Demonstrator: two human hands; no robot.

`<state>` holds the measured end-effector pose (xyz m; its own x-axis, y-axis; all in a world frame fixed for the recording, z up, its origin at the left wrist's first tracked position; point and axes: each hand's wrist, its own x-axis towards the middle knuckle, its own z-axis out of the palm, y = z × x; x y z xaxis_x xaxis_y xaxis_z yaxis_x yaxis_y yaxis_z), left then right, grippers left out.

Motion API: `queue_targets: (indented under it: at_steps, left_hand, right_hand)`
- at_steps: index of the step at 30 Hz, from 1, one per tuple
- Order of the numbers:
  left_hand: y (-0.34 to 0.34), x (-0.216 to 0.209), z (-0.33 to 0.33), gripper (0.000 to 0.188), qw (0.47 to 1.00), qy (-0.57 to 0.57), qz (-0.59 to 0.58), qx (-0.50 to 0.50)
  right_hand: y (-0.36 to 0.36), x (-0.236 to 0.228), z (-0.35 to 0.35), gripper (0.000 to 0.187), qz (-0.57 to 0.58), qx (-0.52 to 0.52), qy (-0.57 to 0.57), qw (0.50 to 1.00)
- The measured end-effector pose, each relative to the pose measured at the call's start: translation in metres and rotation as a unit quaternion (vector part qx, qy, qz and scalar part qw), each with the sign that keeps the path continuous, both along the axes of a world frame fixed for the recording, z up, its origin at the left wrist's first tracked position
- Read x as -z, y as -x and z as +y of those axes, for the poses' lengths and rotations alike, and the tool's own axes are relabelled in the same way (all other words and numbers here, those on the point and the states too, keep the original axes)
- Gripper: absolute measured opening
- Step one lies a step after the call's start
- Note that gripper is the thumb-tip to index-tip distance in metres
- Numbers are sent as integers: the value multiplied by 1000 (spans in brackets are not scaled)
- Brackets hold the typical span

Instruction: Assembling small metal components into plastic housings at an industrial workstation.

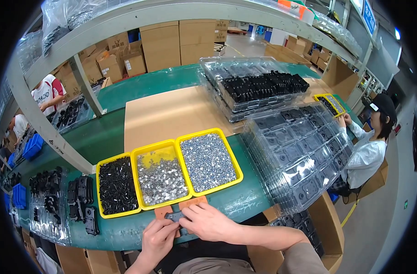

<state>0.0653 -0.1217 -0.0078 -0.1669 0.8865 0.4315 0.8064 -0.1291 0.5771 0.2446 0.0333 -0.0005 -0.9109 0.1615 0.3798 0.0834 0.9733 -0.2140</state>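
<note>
At the near edge of the green bench, a small dark grey plastic part (pixel 174 216) lies over an orange block (pixel 200 200). My left hand (pixel 156 238) is closed at the part's near left side, thumb and fingers pinched together. My right hand (pixel 207 222) reaches in from the right, its fingers bent down onto the part's right end. What sits between the fingertips is too small to make out. Just beyond stand three yellow trays: one of small black pieces (pixel 118 185), one of flat silver pieces (pixel 163 180), one of tiny silvery-blue pieces (pixel 208 160).
Black plastic parts (pixel 83 201) lie left of the trays. Stacked clear blister trays (pixel 300 155) stand at right, with a clear tray of black parts (pixel 263 86) behind. A cardboard sheet (pixel 167 114) covers the bench middle. A co-worker (pixel 370 141) sits at far right.
</note>
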Motion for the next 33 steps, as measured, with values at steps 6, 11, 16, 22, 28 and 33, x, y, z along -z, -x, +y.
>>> queue_targets:
  at_steps: [6,11,16,22,28,33]
  left_hand:
    - [-2,-3,0,31,1000,-20,9,14]
    - [-7,3,1,35,999,-37,12,-1]
    - [-10,11,-1,38,998,-50,-15,-17]
    - [-18,6,-1,39,997,-78,3,-15]
    - [-17,11,-3,40,997,-57,-22,-35]
    - [-27,15,0,39,988,-76,-100,-86]
  right_hand:
    - [1,1,1,19,-7,2,8,1000]
    - [2,1,3,18,0,4,12,1000]
    - [4,2,2,18,12,8,18,1000]
    - [4,2,1,18,21,11,25,999]
    - [4,1,2,19,37,3,31,999]
    - [5,-6,3,19,25,12,16,999]
